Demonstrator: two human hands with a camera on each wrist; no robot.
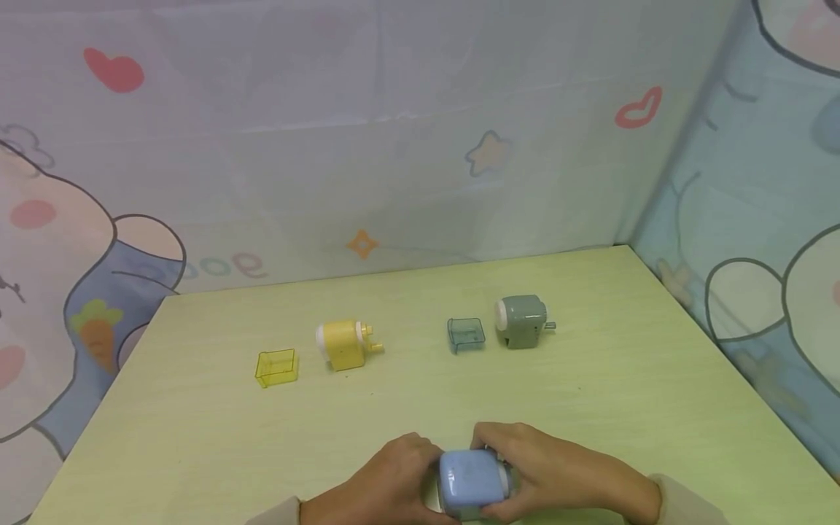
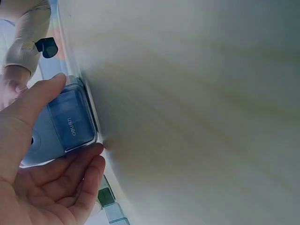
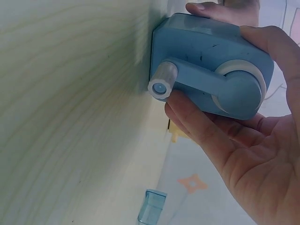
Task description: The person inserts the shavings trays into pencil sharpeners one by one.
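Note:
A blue crank pencil sharpener (image 1: 471, 477) stands at the table's near side, between both hands. My left hand (image 1: 397, 477) grips it from the left, the thumb on one side and the fingers on the other. In the left wrist view, its translucent blue shavings drawer (image 2: 72, 119) sits in the body, with lettering on its front. From the right, my right hand (image 1: 541, 467) holds the crank side, thumb and fingers on opposite edges of the body. The crank handle (image 3: 163, 80) shows in the right wrist view, pointing toward the table, with fingertips close to its knob.
Farther back stand a yellow sharpener (image 1: 344, 344) and a grey-green sharpener (image 1: 522, 321). To the left of each lies a loose drawer, one yellow (image 1: 276, 367), one teal (image 1: 467, 334). A printed cloth (image 1: 407, 146) hangs behind the wooden table (image 1: 216, 437).

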